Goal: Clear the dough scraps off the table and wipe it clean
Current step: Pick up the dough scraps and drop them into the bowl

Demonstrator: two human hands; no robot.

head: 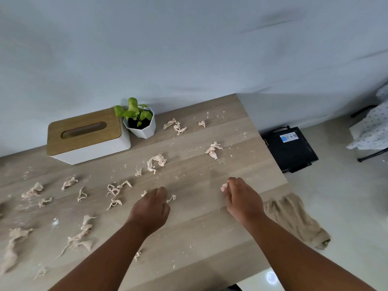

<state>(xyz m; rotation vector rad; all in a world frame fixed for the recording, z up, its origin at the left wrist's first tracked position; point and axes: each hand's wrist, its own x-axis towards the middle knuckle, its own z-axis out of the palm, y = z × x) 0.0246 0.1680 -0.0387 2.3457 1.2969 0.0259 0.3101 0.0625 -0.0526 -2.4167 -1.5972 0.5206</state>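
Several pale pink dough scraps (156, 162) lie scattered over the wooden table (195, 223), most of them to the left, among fine crumbs. My left hand (152, 208) rests palm down near the table's middle, its fingers curled over small scraps; one scrap (171, 198) pokes out beside its fingertips. My right hand (241, 198) hovers near the right edge with its fingers closed on a small dough piece (223, 187). A beige cloth (294, 219) hangs over the table's right edge.
A white tissue box with a wooden lid (86, 135) and a small potted plant (139, 120) stand against the wall at the back. A black box (288, 148) sits on the floor to the right of the table.
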